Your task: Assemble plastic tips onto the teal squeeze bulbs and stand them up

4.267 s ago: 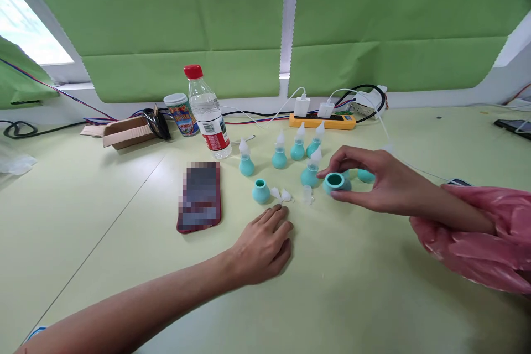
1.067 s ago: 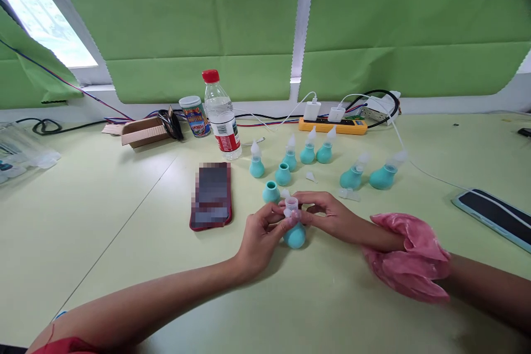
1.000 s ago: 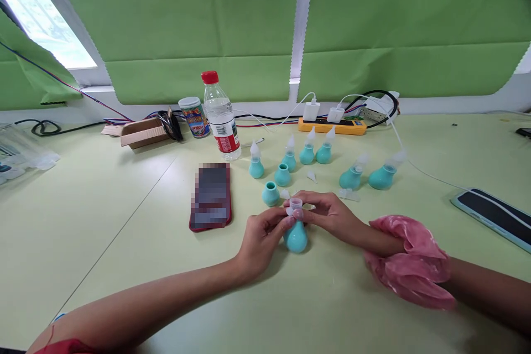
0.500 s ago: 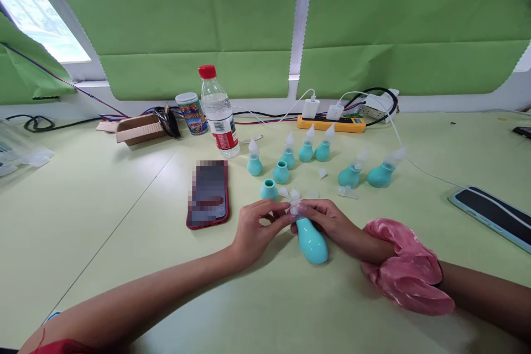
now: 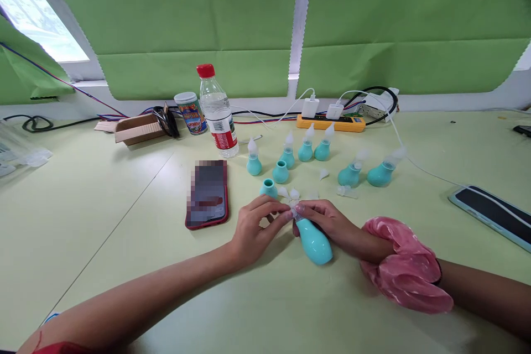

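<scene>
A long turquoise rubber squeeze bulb [image 5: 316, 241] lies tilted on the table, its rounded end toward me. My right hand [image 5: 321, 217] is closed around its neck, thumb on a small clear plastic part. From the other side, my left hand [image 5: 259, 227] pinches at the same clear part with thumb and forefinger; the fingers partly hide it. Just beyond my fingertips lie small white soft tips [image 5: 293, 194]. An open turquoise bulb [image 5: 269, 188] without a tip stands by my left knuckles, with another open bulb [image 5: 281, 172] behind it.
Several bulbs with white tips [image 5: 254, 158] stand farther back; two tipped ones [image 5: 380, 174] lean at right. A clear connector [image 5: 347, 192] lies near them. Around are a phone [image 5: 207, 193], a water bottle [image 5: 219, 116], an orange power strip [image 5: 332, 123] and a cabled phone [image 5: 492, 218].
The long bulb's rounded end has swung slightly to the right. Both hands keep their hold at its neck and have barely moved.
</scene>
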A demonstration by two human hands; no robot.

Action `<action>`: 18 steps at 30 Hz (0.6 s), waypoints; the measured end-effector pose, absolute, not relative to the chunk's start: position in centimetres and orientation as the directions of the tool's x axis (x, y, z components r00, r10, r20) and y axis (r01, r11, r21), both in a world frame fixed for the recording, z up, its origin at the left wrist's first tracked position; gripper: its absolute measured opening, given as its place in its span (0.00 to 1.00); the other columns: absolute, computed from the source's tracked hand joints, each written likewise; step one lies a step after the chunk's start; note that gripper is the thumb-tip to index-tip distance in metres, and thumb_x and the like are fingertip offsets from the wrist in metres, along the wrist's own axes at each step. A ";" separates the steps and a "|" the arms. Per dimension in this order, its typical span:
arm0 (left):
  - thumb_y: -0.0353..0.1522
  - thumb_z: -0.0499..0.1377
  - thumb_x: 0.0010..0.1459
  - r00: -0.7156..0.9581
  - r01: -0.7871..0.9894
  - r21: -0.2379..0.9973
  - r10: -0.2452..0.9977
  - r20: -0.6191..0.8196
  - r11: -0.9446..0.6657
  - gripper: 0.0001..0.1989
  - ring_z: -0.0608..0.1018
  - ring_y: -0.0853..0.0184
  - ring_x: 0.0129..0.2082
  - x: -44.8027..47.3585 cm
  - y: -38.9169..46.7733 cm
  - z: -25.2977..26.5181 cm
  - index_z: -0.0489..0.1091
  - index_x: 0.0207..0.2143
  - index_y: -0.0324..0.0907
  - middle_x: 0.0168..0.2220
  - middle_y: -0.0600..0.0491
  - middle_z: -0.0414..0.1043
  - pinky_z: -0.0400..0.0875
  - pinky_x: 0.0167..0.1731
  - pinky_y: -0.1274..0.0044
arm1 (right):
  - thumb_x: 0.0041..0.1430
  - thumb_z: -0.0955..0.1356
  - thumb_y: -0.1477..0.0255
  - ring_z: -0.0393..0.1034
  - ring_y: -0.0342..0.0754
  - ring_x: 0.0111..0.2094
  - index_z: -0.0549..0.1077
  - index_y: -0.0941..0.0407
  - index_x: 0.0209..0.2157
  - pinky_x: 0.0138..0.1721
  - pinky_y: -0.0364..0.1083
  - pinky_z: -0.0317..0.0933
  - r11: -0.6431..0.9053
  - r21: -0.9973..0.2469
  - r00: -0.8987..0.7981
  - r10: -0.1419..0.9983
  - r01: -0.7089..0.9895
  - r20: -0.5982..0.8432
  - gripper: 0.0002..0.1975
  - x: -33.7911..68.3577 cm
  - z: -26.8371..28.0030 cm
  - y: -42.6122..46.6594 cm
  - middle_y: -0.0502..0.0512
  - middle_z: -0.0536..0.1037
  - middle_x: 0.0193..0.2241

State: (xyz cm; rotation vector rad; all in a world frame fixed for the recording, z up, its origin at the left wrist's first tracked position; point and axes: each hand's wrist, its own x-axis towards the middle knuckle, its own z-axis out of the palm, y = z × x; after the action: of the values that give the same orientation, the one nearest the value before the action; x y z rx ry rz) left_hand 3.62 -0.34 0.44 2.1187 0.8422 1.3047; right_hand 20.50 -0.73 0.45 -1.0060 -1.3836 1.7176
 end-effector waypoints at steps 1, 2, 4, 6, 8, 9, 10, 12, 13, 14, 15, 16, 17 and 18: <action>0.30 0.60 0.49 0.340 0.207 0.701 0.722 0.603 -0.683 0.05 0.71 0.71 0.25 3.6 -0.3 0.5 0.72 0.29 0.37 0.26 0.49 0.70 0.68 0.21 0.81 | 0.50 0.65 0.58 0.66 0.41 0.24 0.70 0.61 0.29 0.26 0.40 0.60 -0.180 -0.982 -0.454 0.880 -0.053 -0.137 0.19 20.5 0.5 -0.8 0.52 0.72 0.22; 0.30 0.61 0.47 0.334 0.174 0.710 0.719 0.609 -0.682 0.06 0.71 0.71 0.25 3.7 -0.3 0.5 0.72 0.29 0.37 0.26 0.50 0.71 0.69 0.20 0.82 | 0.50 0.65 0.58 0.66 0.41 0.24 0.70 0.61 0.29 0.26 0.40 0.60 -0.178 -0.983 -0.461 0.877 -0.049 -0.136 0.19 20.5 0.5 -0.8 0.52 0.72 0.22; 0.30 0.62 0.45 0.322 0.123 0.740 0.732 0.600 -0.661 0.05 0.72 0.72 0.24 3.7 -0.3 0.5 0.73 0.28 0.38 0.25 0.51 0.71 0.70 0.20 0.82 | 0.50 0.64 0.58 0.66 0.41 0.24 0.70 0.61 0.28 0.26 0.41 0.60 -0.178 -0.983 -0.478 0.867 -0.037 -0.139 0.18 20.5 0.6 -0.8 0.52 0.72 0.22; 0.29 0.62 0.46 0.317 0.100 0.771 0.755 0.574 -0.629 0.02 0.73 0.72 0.23 3.7 -0.2 0.5 0.73 0.26 0.38 0.24 0.52 0.72 0.70 0.20 0.82 | 0.51 0.64 0.58 0.65 0.40 0.23 0.70 0.61 0.27 0.25 0.40 0.60 -0.181 -0.983 -0.496 0.856 -0.021 -0.147 0.18 20.6 0.7 -0.9 0.52 0.72 0.21; 0.28 0.61 0.46 0.324 0.082 0.783 0.760 0.563 -0.616 0.02 0.73 0.72 0.22 3.7 -0.1 0.5 0.74 0.25 0.38 0.23 0.52 0.72 0.70 0.20 0.82 | 0.52 0.63 0.58 0.65 0.40 0.23 0.70 0.61 0.27 0.25 0.40 0.59 -0.180 -0.984 -0.506 0.850 -0.014 -0.148 0.18 20.7 0.8 -0.9 0.52 0.72 0.21; 0.27 0.61 0.47 0.330 0.069 0.785 0.756 0.565 -0.616 0.02 0.73 0.73 0.21 3.7 -0.1 0.5 0.74 0.25 0.38 0.23 0.51 0.72 0.70 0.20 0.82 | 0.53 0.63 0.58 0.64 0.40 0.23 0.70 0.61 0.27 0.25 0.40 0.59 -0.180 -0.984 -0.509 0.848 -0.010 -0.150 0.18 20.7 0.9 -0.9 0.52 0.72 0.22; 0.27 0.61 0.47 0.335 0.053 0.784 0.751 0.570 -0.618 0.02 0.73 0.73 0.20 3.7 -0.1 0.6 0.74 0.26 0.38 0.24 0.51 0.72 0.70 0.19 0.82 | 0.53 0.63 0.59 0.64 0.40 0.23 0.71 0.61 0.28 0.25 0.40 0.59 -0.181 -0.983 -0.513 0.845 -0.006 -0.153 0.18 20.8 0.9 -0.9 0.52 0.72 0.22; 0.25 0.60 0.48 0.346 0.029 0.780 0.739 0.578 -0.625 0.03 0.72 0.73 0.20 3.7 -0.1 0.6 0.74 0.27 0.37 0.25 0.50 0.72 0.71 0.19 0.82 | 0.53 0.62 0.59 0.64 0.40 0.23 0.71 0.61 0.29 0.25 0.40 0.59 -0.187 -0.982 -0.517 0.842 -0.006 -0.157 0.18 20.8 1.0 -0.8 0.53 0.71 0.22; 0.25 0.59 0.48 0.350 0.030 0.773 0.731 0.586 -0.634 0.03 0.72 0.73 0.20 3.7 -0.1 0.6 0.74 0.27 0.36 0.25 0.50 0.72 0.71 0.18 0.82 | 0.54 0.62 0.59 0.64 0.40 0.23 0.71 0.61 0.30 0.25 0.40 0.59 -0.191 -0.982 -0.519 0.840 -0.008 -0.159 0.18 20.9 1.0 -0.9 0.53 0.71 0.22; 0.25 0.59 0.49 0.352 0.042 0.757 0.718 0.600 -0.652 0.04 0.73 0.73 0.21 3.8 -0.1 0.6 0.74 0.27 0.36 0.25 0.49 0.72 0.71 0.19 0.82 | 0.54 0.62 0.59 0.64 0.40 0.23 0.71 0.61 0.30 0.25 0.40 0.59 -0.190 -0.982 -0.519 0.840 -0.013 -0.156 0.18 20.9 1.0 -0.9 0.52 0.71 0.22; 0.24 0.58 0.49 0.352 0.063 0.732 0.701 0.620 -0.679 0.04 0.73 0.72 0.22 3.8 -0.2 0.5 0.73 0.28 0.35 0.25 0.49 0.72 0.71 0.19 0.81 | 0.54 0.62 0.59 0.64 0.40 0.23 0.71 0.61 0.30 0.25 0.40 0.59 -0.187 -0.982 -0.518 0.842 -0.016 -0.151 0.18 20.9 1.0 -0.9 0.52 0.71 0.22; 0.24 0.58 0.49 0.351 0.088 0.696 0.677 0.648 -0.712 0.04 0.73 0.71 0.23 3.7 -0.2 0.5 0.73 0.28 0.35 0.25 0.49 0.72 0.71 0.21 0.81 | 0.53 0.63 0.59 0.64 0.40 0.23 0.70 0.61 0.29 0.25 0.40 0.59 -0.180 -0.983 -0.514 0.845 -0.017 -0.146 0.18 20.9 1.1 -0.9 0.52 0.71 0.22; 0.24 0.58 0.49 0.349 0.113 0.653 0.646 0.679 -0.748 0.04 0.73 0.71 0.24 3.7 -0.3 0.4 0.73 0.28 0.35 0.25 0.48 0.72 0.71 0.22 0.80 | 0.53 0.63 0.59 0.64 0.40 0.23 0.70 0.61 0.28 0.25 0.40 0.59 -0.173 -0.985 -0.511 0.848 -0.015 -0.141 0.18 20.8 1.1 -1.0 0.53 0.71 0.22; 0.23 0.58 0.49 0.346 0.136 0.607 0.612 0.711 -0.783 0.04 0.73 0.70 0.25 3.7 -0.3 0.3 0.73 0.29 0.35 0.25 0.48 0.72 0.71 0.23 0.79 | 0.53 0.63 0.59 0.64 0.40 0.23 0.70 0.61 0.27 0.25 0.40 0.59 -0.165 -0.986 -0.508 0.851 -0.012 -0.136 0.18 20.8 1.1 -1.0 0.53 0.71 0.21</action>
State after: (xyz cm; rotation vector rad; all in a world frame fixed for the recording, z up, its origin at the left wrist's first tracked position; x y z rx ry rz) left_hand 3.72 -0.30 0.29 2.1692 0.6537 1.4323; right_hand 20.82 -0.99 1.12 -0.9843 -1.4650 1.7432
